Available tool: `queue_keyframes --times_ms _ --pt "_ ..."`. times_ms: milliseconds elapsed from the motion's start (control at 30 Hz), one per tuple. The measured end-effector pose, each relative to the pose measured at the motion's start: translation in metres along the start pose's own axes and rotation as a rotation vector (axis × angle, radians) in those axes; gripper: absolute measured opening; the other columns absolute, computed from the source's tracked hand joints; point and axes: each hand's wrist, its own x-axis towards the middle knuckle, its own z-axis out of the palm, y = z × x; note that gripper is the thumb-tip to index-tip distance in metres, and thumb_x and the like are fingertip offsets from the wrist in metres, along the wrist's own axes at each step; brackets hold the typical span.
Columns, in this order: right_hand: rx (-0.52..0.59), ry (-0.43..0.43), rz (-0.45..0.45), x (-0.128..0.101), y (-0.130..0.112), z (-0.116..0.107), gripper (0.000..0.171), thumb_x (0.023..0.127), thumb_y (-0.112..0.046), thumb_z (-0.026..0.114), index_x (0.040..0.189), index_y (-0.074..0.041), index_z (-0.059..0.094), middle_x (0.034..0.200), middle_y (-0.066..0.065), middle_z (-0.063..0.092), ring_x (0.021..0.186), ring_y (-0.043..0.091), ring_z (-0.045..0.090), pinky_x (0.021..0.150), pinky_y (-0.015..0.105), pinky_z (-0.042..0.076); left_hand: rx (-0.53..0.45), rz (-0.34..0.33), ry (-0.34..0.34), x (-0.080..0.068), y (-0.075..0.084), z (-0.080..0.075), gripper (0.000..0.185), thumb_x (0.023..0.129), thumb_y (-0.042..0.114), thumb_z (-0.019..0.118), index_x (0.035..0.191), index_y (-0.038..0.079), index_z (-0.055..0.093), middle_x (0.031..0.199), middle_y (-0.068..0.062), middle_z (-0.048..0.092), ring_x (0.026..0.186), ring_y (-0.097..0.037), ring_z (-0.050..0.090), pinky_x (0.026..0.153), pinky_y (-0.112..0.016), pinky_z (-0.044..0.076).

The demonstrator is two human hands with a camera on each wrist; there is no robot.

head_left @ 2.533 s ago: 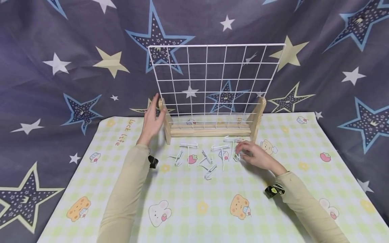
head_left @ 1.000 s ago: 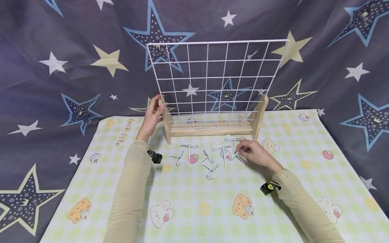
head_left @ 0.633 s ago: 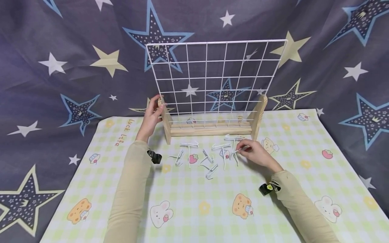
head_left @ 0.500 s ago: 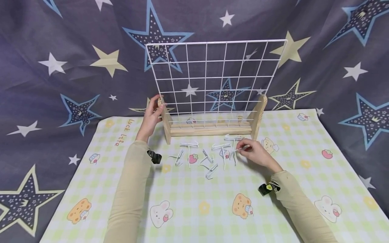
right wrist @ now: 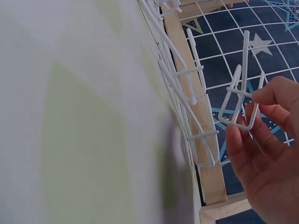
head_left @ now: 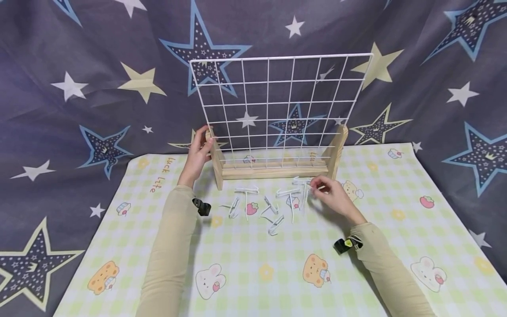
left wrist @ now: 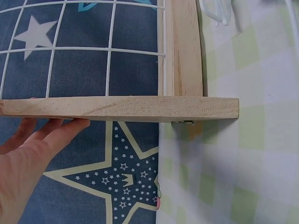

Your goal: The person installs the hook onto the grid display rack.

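A white wire grid panel [head_left: 277, 101] stands upright in a wooden stand [head_left: 273, 169]. My left hand [head_left: 199, 149] rests against the outer face of the stand's left upright; in the left wrist view its fingers [left wrist: 56, 133] lie straight along the wooden side [left wrist: 121, 108]. Several white wire hooks [head_left: 273, 207] lie on the mat in front of the stand. My right hand [head_left: 322, 188] is just right of them and pinches one white hook [right wrist: 238, 100] between thumb and fingers, lifted off the mat near the stand's right upright [right wrist: 205, 154].
A pale checked mat [head_left: 253, 264] with cartoon prints covers the table. A dark cloth with stars [head_left: 79, 88] hangs behind and around it. Black camera mounts sit at both wrists [head_left: 202, 206] [head_left: 343, 244].
My left hand has come in from beside the upright to lie against it. My right hand has picked one hook out of the pile and raised it a little toward the stand.
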Motion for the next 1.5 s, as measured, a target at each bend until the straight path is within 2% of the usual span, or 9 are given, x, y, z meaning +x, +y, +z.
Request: queue_keyframes --times_ms 67,200,400,667,867,1067,1267,1400,1500 --pt "0.014 0.013 0.002 0.001 0.001 0.001 0.012 0.084 0.015 0.06 0.096 0.015 0.059 0.09 0.024 0.062 0.078 0.035 0.06 0.072 0.03 0.054 0.005 0.0 0.002 0.0 0.0 0.0 0.049 0.105 0.021 0.042 0.151 0.012 0.027 0.138 -0.029 0.04 0.121 -0.031 0.046 0.097 -0.061 0.041" --pt "0.064 0.067 0.026 0.006 -0.001 0.003 0.012 0.084 0.015 0.059 0.096 0.016 0.058 0.092 0.027 0.061 0.081 0.027 0.059 0.076 0.023 0.052 0.008 0.011 0.013 0.0 0.0 0.001 0.049 0.105 0.021 0.042 0.151 0.012 0.027 0.138 -0.03 0.04 0.124 -0.036 0.043 0.097 -0.061 0.04" --pt "0.154 0.15 0.056 0.017 -0.006 0.005 0.013 0.083 0.014 0.057 0.096 0.017 0.058 0.093 0.026 0.058 0.083 0.021 0.057 0.077 0.02 0.052 0.005 0.026 0.016 0.0 -0.001 0.002 0.048 0.105 0.02 0.041 0.151 0.012 0.027 0.138 -0.031 0.04 0.125 -0.041 0.041 0.097 -0.062 0.039" --pt "0.149 0.184 0.085 0.026 -0.017 0.002 0.013 0.086 0.013 0.057 0.097 0.018 0.056 0.095 0.026 0.057 0.082 0.021 0.055 0.073 0.018 0.049 -0.019 0.017 0.022 -0.001 -0.002 0.003 0.049 0.105 0.018 0.039 0.152 0.01 0.024 0.138 -0.031 0.039 0.125 -0.047 0.038 0.097 -0.063 0.039" --pt "0.163 0.249 0.075 0.031 -0.019 -0.007 0.016 0.086 0.013 0.057 0.099 0.02 0.056 0.093 0.023 0.058 0.08 0.015 0.055 0.073 0.016 0.047 -0.007 0.013 0.035 -0.002 -0.002 0.003 0.048 0.105 0.019 0.039 0.151 0.011 0.026 0.138 -0.03 0.041 0.123 -0.043 0.04 0.096 -0.062 0.04" --pt "0.197 0.325 0.05 0.036 -0.021 -0.018 0.013 0.085 0.013 0.056 0.096 0.02 0.055 0.083 0.019 0.059 0.073 0.011 0.056 0.068 0.015 0.047 -0.001 0.024 0.038 -0.003 0.0 0.003 0.049 0.105 0.019 0.039 0.151 0.01 0.025 0.136 -0.029 0.043 0.124 -0.046 0.039 0.096 -0.062 0.04" --pt "0.265 0.375 0.014 0.043 -0.022 -0.025 0.013 0.087 0.016 0.052 0.097 0.024 0.053 0.083 0.023 0.057 0.068 0.016 0.059 0.066 0.02 0.052 0.004 0.011 0.039 -0.003 -0.001 0.003 0.049 0.105 0.019 0.04 0.151 0.011 0.025 0.137 -0.03 0.042 0.123 -0.039 0.043 0.097 -0.062 0.039" --pt "0.296 0.415 0.008 0.045 -0.024 -0.029 0.014 0.087 0.017 0.052 0.099 0.024 0.052 0.083 0.016 0.058 0.068 0.016 0.059 0.066 0.022 0.053 -0.004 -0.005 0.03 -0.002 -0.001 0.003 0.048 0.105 0.015 0.039 0.151 0.009 0.025 0.138 -0.031 0.041 0.121 -0.033 0.045 0.098 -0.062 0.038" --pt "0.314 0.456 -0.01 0.048 -0.027 -0.033 0.013 0.086 0.017 0.052 0.098 0.023 0.052 0.083 0.011 0.058 0.068 0.015 0.058 0.066 0.022 0.054 -0.006 0.001 0.024 -0.002 0.0 0.003 0.048 0.105 0.013 0.037 0.151 0.007 0.023 0.138 -0.032 0.04 0.122 -0.035 0.044 0.098 -0.063 0.037"
